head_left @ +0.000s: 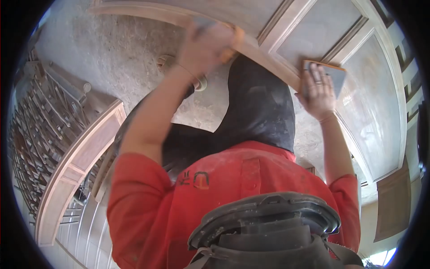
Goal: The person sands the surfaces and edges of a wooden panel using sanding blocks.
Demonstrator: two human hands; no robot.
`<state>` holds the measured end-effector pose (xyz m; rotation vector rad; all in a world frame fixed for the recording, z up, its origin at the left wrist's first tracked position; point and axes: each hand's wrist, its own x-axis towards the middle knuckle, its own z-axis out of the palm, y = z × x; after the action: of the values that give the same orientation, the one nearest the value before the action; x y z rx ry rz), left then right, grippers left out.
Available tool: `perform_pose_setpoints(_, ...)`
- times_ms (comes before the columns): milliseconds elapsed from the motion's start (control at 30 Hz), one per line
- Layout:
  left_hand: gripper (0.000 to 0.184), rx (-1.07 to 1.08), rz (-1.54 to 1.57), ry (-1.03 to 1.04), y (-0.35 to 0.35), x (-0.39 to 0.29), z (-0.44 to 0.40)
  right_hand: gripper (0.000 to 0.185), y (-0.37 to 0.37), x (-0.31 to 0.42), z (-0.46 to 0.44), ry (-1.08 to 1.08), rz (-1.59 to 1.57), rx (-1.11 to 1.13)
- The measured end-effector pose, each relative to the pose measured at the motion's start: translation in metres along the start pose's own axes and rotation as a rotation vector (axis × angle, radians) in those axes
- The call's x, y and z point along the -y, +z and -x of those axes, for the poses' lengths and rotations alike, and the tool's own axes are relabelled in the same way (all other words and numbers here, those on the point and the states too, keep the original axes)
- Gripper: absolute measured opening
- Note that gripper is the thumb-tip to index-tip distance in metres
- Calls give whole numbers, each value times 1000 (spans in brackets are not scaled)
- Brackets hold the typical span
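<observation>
My left hand (204, 49) is smeared by motion. It is closed round an orange-edged sanding block (238, 36) at the curved wooden rail nearest me. My right hand (319, 92), a ring on one finger, presses a grey sanding pad (338, 77) with an orange edge against the panelled wooden door (309, 33). Its fingers lie together along the pad's top, close to a moulding strip between two panels. The door's recessed panels look pale and dusty. What lies under both palms is hidden.
My knee in dark trousers (260, 103) is beside the door's near edge. A dusty concrete floor (112, 49) spreads to the left. Another framed wooden piece (67, 179) stands at left, before a pile of thin wooden strips (40, 139). A dark respirator (268, 215) hangs below my face.
</observation>
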<state>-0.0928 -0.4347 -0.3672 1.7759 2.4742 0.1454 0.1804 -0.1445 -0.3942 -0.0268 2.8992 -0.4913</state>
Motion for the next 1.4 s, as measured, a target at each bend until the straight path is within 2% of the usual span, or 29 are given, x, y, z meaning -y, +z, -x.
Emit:
perform_pose_setpoints(33, 41, -36, -49, -62, -3, 32, 9, 79, 0, -7, 3, 3, -78, -165)
perform_pose_setpoints(100, 39, -40, -10, -389, -9, 96, 21, 77, -2, -5, -1, 32, -59, -196)
perform_pose_setpoints(133, 39, -35, -3, -380, -7, 90, 17, 75, -3, -2, -1, 60, -36, -229)
perform_pose_setpoints(200, 36, -57, -75, -602, -3, 57, 5, 74, -3, -2, 0, 62, -29, -268)
perform_pose_setpoints(267, 38, 110, 160, -508, -25, -25, -36, 71, -4, -3, -1, 35, -24, -231)
perform_pose_setpoints(333, 39, -143, 107, -311, 18, -95, -31, 70, -4, -3, 1, 48, -15, -227)
perform_pose_setpoints(367, 39, -148, 100, -310, 13, -82, -28, 69, -4, -4, 1, 42, -15, -216)
perform_pose_setpoints(433, 40, 6, 13, 48, -4, -26, -17, 72, -4, -5, -1, 47, -11, -256)
perform_pose_setpoints(500, 39, 85, -62, -18, -14, 40, -3, 72, -2, -4, 0, 60, -3, -298)
perform_pose_setpoints(633, 31, -2, -267, -75, -22, 176, 35, 68, -4, -1, 0, 73, 23, -338)
perform_pose_setpoints(733, 30, 4, -372, -139, -31, 243, 50, 62, -3, 1, -2, 74, 70, -368)
perform_pose_setpoints(833, 31, -15, -473, -225, -30, 302, 67, 46, 5, 0, 1, 138, 126, -387)
perform_pose_setpoints(933, 33, -115, -411, -326, -24, 353, 84, 37, 4, 28, -13, 201, 151, -429)
perform_pose_setpoints(1000, 34, -122, -450, -413, -21, 395, 92, 37, -6, 66, -43, 433, 32, -529)
perform_pose_setpoints(1067, 34, -123, -475, -507, -22, 428, 105, 40, -9, 104, -79, 288, 106, -458)
perform_pose_setpoints(1100, 34, -178, -459, -383, -27, 441, 113, 43, -9, 131, -105, 277, 70, -466)
perform_pose_setpoints(1133, 35, -241, -449, -252, -30, 457, 116, 48, -4, 139, -121, 199, 37, -364)
perform_pose_setpoints(1167, 35, -273, -452, -259, -19, 478, 126, 49, -7, 156, -156, 151, -30, -275)
perform_pose_setpoints(1200, 36, -452, -285, -603, 1, 500, 143, 51, -10, 178, -194, 106, -97, -182)
perform_pose_setpoints(1267, 36, -642, -81, -959, 42, 535, 167, 61, -8, 201, -255, 53, -137, -117)
perform_pose_setpoints(1367, 42, -737, -49, -1162, 97, 541, 208, 80, -20, 249, -385, -170, -237, 2)
perform_pose_setpoints(1400, 47, -571, -192, -1094, 109, 529, 202, 84, -20, 265, -432, -256, -250, 27)
